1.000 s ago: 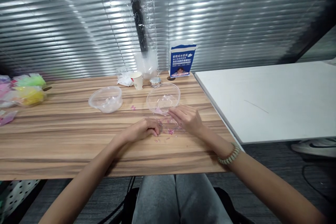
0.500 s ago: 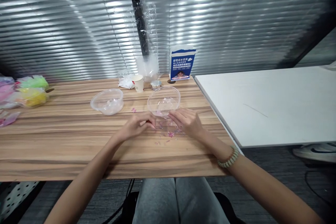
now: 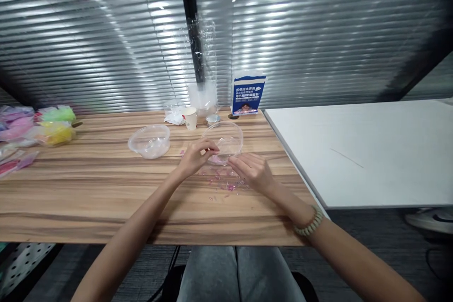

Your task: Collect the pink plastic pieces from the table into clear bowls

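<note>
Pink fragments point(image 3: 230, 188) lie scattered on the wood-grain table point(image 3: 88, 179), just before a clear bowl point(image 3: 227, 142) with pink showing at its near edge. Over that edge the left hand point(image 3: 193, 158) brings thumb and finger together (whether a scrap sits between them, I cannot tell); the right hand point(image 3: 253, 171) has fingertips at the rim, its grip unclear. Fingertip work with small pieces seems in hand; the next move would call for a light pinch and a steady bowl.

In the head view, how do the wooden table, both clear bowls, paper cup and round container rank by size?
1. Wooden table
2. Left bowl and right bowl: too alike to rank
3. Paper cup
4. Round container
</note>
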Available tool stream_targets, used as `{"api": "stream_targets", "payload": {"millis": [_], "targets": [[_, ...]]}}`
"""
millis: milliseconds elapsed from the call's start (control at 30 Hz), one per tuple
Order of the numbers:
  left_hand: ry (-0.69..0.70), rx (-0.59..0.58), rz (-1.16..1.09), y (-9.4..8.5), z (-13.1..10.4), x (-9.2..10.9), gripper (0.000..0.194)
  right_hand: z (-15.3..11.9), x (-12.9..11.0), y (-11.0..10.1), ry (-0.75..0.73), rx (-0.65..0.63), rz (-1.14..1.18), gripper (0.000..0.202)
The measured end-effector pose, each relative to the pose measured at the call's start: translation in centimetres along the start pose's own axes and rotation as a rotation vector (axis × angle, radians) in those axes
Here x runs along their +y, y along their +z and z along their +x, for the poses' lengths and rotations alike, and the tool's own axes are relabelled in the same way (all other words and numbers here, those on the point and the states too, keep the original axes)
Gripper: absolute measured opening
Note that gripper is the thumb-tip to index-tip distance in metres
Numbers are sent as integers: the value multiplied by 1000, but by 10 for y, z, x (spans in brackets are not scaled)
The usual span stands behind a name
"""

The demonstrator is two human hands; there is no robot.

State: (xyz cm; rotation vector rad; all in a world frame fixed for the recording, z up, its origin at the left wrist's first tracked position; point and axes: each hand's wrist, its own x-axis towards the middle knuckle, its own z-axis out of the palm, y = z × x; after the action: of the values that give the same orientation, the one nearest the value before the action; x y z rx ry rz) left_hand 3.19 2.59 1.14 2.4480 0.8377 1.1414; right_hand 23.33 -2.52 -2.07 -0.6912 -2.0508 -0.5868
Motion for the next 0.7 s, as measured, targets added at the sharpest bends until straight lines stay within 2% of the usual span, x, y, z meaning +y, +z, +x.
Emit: {"api": "stream_targets", "payload": {"millis": [133,267,333,433,500,533,700], "targets": [[-34,-50,-9,-4,-6,-5,7,-1,0,1,-27,-10,3,10],[11,-86,82,-7,-8,-7,11,-1,1,2,-34,-26,5,12],[30,-35,127,-9,-9,-5,13,-1,1,1,-13,-25,3,12],[6,121,167,-13,-10,0,14,1,3,-2,79,-18,-25,10],[-38,142,172,-15,-11,1,14,2,6,-4,166,-10,-68,11],[-64,96,167,-15,-11,0,14,1,8,-4,206,-5,-91,12],[-148,-325,184,-8,-18,-15,15,-4,15,0,308,8,-124,13]]}}
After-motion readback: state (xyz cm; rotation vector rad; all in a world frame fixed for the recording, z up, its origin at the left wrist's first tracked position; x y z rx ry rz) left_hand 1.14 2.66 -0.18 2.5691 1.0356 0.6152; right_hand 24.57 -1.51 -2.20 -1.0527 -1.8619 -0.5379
